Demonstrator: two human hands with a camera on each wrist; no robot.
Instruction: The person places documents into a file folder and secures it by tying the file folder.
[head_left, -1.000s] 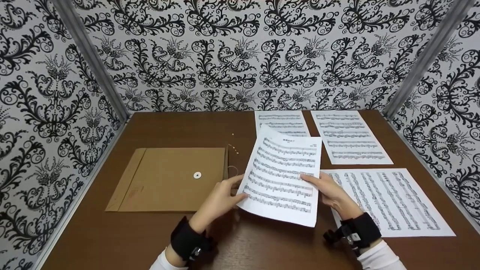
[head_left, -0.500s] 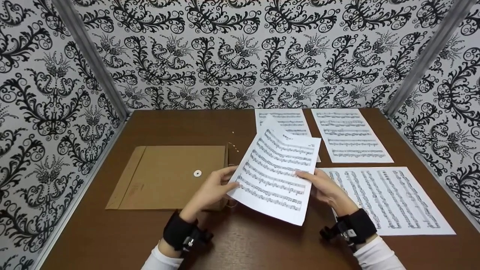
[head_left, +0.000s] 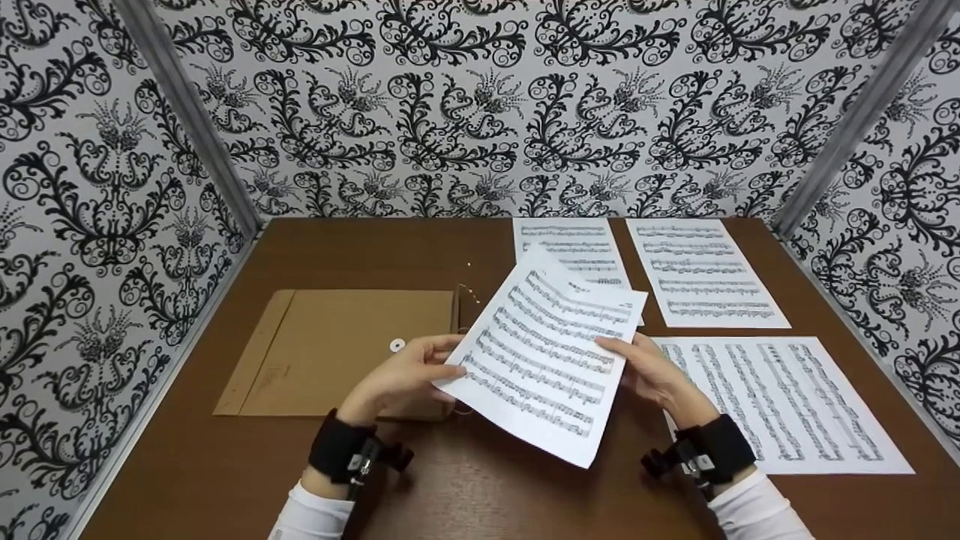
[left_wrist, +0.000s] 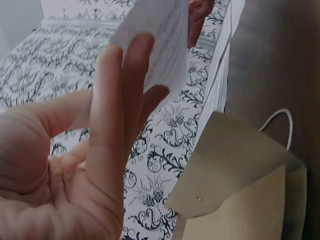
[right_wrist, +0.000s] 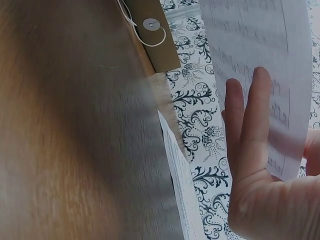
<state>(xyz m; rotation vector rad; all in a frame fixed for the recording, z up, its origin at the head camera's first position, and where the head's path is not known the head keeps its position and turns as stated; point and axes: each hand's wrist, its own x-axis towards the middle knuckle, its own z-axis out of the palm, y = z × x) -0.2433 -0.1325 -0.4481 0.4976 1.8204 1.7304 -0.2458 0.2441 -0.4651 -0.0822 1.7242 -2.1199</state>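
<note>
A sheet of music (head_left: 540,360), printed side up and slightly bowed, is held in the air between both hands. My left hand (head_left: 405,371) pinches its lower left edge, thumb on top and fingers behind; the left wrist view shows those fingers (left_wrist: 135,70) against the paper. On the right edge, my right hand (head_left: 656,375) pinches the sheet, thumb on the printed face; in the right wrist view its fingers (right_wrist: 257,110) lie along the back. Under and beside the left hand lies a brown envelope (head_left: 337,337) with a white button (head_left: 397,345) and string.
Several other music sheets lie on the brown table (head_left: 480,487): one at the back (head_left: 570,240), another at the back right (head_left: 705,277), and a third sideways (head_left: 795,405) at the right. Patterned walls (head_left: 480,112) enclose the table.
The held sheet has shifted left and tilted, its bottom edge swinging down to the right. My left hand has moved left over the envelope's edge; the right hand has barely moved.
</note>
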